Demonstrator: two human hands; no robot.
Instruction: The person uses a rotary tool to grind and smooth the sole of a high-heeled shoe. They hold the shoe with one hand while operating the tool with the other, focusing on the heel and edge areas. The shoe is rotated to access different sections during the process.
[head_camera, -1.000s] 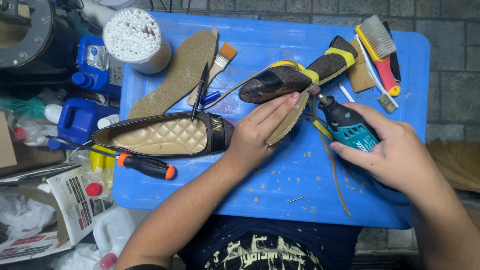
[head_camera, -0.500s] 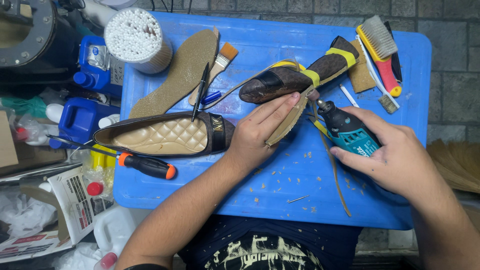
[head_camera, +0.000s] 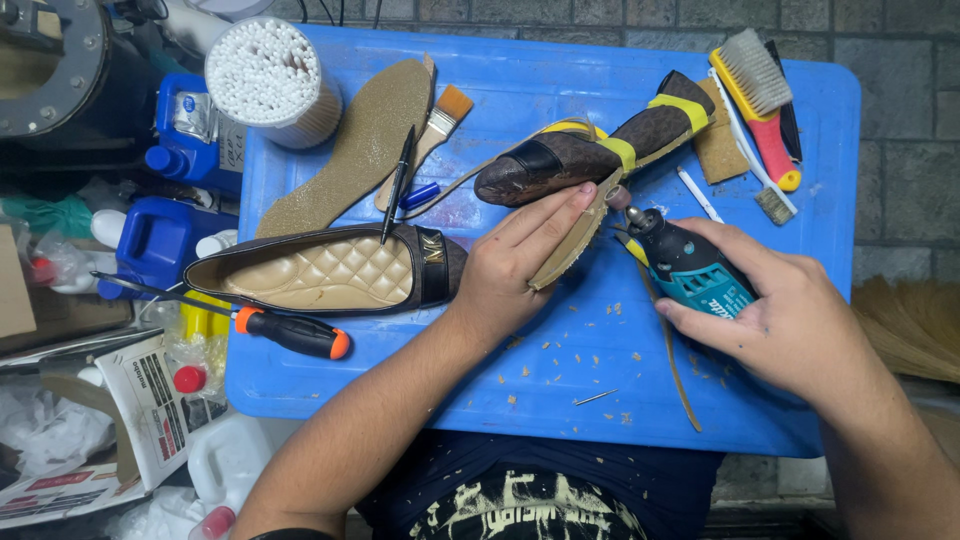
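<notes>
My left hand (head_camera: 515, 270): fingers flat, pressing the thin tan sole strip (head_camera: 572, 238) on the blue plastic table (head_camera: 560, 360) | my right hand (head_camera: 790, 320): fingers wrapped around the teal grinding tool (head_camera: 680, 262), tip touching the strip | brown shoe (head_camera: 590, 152) just above

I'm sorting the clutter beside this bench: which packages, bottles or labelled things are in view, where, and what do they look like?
Blue jug: left of the blue table, squat, white cap.
Blue bottle: upper left, silvery label.
Printed carton: lower left, white with red.
Swab tub: table's top-left corner, round, white.
White jug: bottom left.
</notes>
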